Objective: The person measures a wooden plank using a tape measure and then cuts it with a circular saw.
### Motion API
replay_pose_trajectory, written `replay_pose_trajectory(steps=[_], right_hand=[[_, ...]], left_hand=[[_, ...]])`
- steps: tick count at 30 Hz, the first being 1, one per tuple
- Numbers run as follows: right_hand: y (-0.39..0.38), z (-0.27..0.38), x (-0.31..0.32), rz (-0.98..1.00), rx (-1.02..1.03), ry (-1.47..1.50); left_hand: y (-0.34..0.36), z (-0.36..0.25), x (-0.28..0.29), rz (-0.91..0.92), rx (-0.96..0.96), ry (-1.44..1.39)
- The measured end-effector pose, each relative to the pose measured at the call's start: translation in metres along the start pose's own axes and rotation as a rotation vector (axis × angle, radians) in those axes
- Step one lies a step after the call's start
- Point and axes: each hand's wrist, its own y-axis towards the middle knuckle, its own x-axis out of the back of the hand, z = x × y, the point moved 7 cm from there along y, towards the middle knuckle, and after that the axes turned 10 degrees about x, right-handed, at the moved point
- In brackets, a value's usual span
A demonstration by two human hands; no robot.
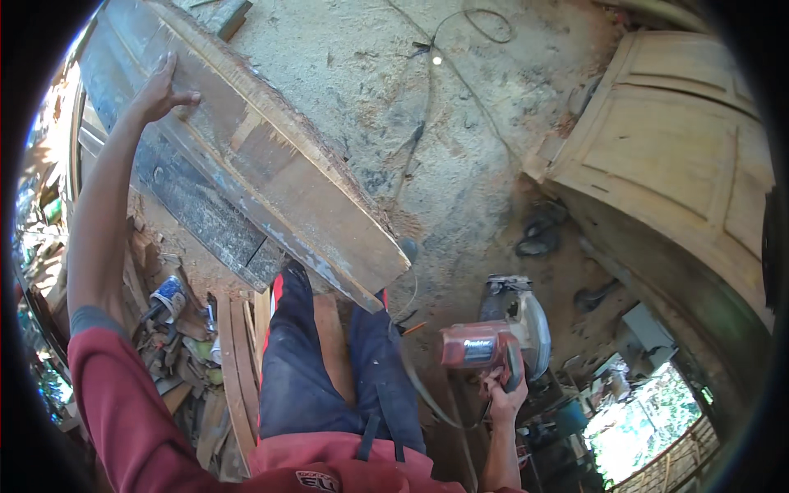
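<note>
My left hand [164, 92] lies flat on a long wooden board [283, 185], thumb spread away from the fingers. The board slants from the upper left down to my knees and has a rough, splintered edge along its far side. Beneath it shows a dark, paint-spattered bench [205, 218]. In my right hand [504, 398] is a red circular saw [477, 345], gripped by its dark rear handle. The saw is held beside my right leg, apart from the board, with its silvery guard on the right. Whether the blade is turning cannot be made out.
A pale panelled wooden door or cabinet piece [657, 156] stands at the right. Cables [429, 107] trail over the sawdust-covered floor [353, 74]. Dark shoes [540, 228] lie near the panel. On the left are wood scraps [177, 370], several planks [238, 361] and a white-and-blue can [170, 296].
</note>
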Motion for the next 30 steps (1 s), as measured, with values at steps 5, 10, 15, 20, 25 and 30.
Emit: replay_pose_trajectory(steps=[5,10,15,20,25,30], right_hand=[[-0.014,0.117,-0.037,0.124,0.096,0.054],[-0.029,0.139,-0.074,0.299,0.414,-0.466],[-0.035,0.161,-0.132,0.441,0.594,-0.623],[-0.038,0.153,-0.177,0.517,0.787,-0.659],[-0.037,0.131,-0.188,0.58,0.812,-0.749],[-0.039,0.116,-0.195,0.561,0.839,-0.713]], left_hand=[[-0.009,-0.014,-0.001,-0.031,0.048,-0.022],[-0.009,-0.01,0.003,-0.104,0.078,-0.006],[-0.018,-0.025,0.01,-0.031,0.101,0.015],[-0.017,-0.019,0.009,-0.076,0.1,0.036],[-0.023,-0.023,0.014,-0.092,0.098,0.037],[-0.024,-0.023,0.014,-0.117,0.12,0.056]])
